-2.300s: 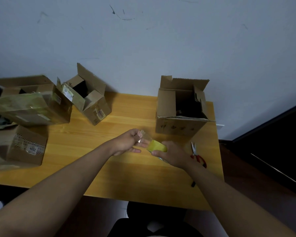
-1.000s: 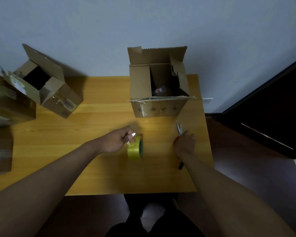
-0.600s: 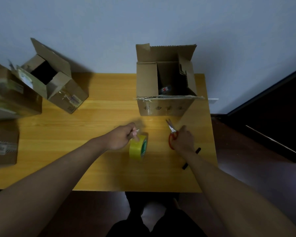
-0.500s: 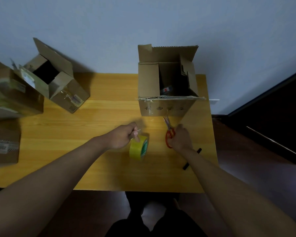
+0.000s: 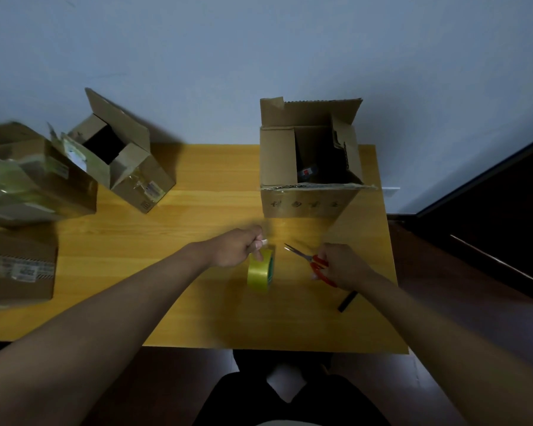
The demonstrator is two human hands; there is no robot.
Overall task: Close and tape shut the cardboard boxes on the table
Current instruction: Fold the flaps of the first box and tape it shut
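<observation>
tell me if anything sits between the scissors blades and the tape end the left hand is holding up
Nothing visible does. The scissors in the right hand point across bare table toward the tape end pinched by the left hand above the tape roll.

The round roll of glossy yellow tape [image 5: 260, 273] shows a green inner rim, and the metal scissors [image 5: 313, 263] have red plastic handles and silvery blades. The open brown cardboard box [image 5: 310, 167] carries dark printed marks on its front, standing on the honey-yellow wood-grain counter [image 5: 197, 241]. A short black stick-shaped object [image 5: 347, 301] lies near the counter's edge, and the wall [image 5: 259, 56] behind is pale blue-grey.
</observation>
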